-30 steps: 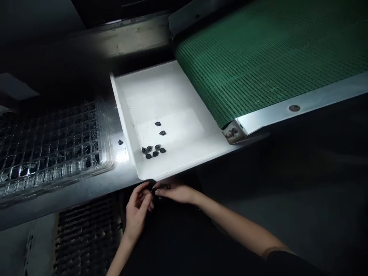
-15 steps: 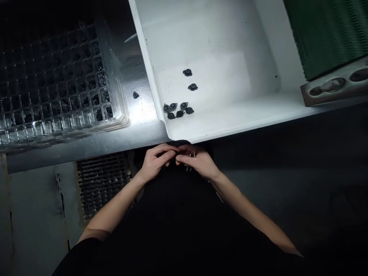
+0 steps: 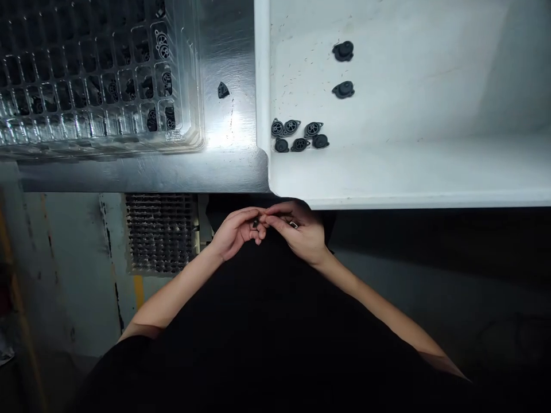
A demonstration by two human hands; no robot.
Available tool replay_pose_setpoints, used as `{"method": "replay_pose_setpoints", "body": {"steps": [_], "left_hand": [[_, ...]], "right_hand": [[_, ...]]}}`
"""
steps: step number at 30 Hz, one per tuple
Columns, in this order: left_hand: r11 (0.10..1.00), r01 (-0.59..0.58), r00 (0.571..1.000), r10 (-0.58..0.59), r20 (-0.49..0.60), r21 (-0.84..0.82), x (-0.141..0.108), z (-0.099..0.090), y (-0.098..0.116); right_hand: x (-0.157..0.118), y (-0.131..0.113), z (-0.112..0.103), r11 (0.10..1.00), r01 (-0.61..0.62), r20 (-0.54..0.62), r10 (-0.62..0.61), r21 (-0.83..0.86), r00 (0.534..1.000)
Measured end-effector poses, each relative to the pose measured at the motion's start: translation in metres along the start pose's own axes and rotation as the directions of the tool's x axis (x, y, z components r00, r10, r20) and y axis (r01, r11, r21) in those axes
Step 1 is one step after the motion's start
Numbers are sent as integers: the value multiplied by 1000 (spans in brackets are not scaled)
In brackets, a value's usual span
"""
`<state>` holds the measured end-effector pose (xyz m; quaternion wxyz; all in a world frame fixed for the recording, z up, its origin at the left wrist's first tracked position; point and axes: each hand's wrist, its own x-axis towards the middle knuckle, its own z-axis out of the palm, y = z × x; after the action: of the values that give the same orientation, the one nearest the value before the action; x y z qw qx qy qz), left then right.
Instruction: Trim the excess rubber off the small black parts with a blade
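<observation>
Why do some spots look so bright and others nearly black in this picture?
Head view: glare whitens the metal table and glints along the clear tray; head view: the black shirt loses nearly all detail; head view: what the left hand and right hand hold is too small and dark to identify.

Pretty dim spot, with a cool glare on the brushed metal tabletop at upper left. Scuffed pale panels sit lower left, some yellow strip down there too, and the right side's mostly dark floor.
</observation>
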<state>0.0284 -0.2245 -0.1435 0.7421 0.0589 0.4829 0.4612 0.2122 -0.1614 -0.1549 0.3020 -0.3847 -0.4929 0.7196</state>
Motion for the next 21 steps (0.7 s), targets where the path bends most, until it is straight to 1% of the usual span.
{"method": "replay_pose_setpoints", "body": {"steps": [6, 11, 16, 21], "left_hand": [[995, 56, 989, -43, 140, -85, 6, -2, 4], [987, 93, 978, -66, 198, -131, 6, -13, 1], [985, 123, 969, -93, 228, -118, 4, -22, 2], [988, 113, 975, -90, 205, -104, 5, -18, 1]], "right_hand": [[1, 5, 6, 993, 115, -31, -116, -30, 993], [2, 12, 9, 980, 194, -36, -195, -38, 980], [1, 12, 13, 978, 202, -17, -204, -58, 979], [1, 13, 12, 982, 172, -26, -175, -83, 984]]}}
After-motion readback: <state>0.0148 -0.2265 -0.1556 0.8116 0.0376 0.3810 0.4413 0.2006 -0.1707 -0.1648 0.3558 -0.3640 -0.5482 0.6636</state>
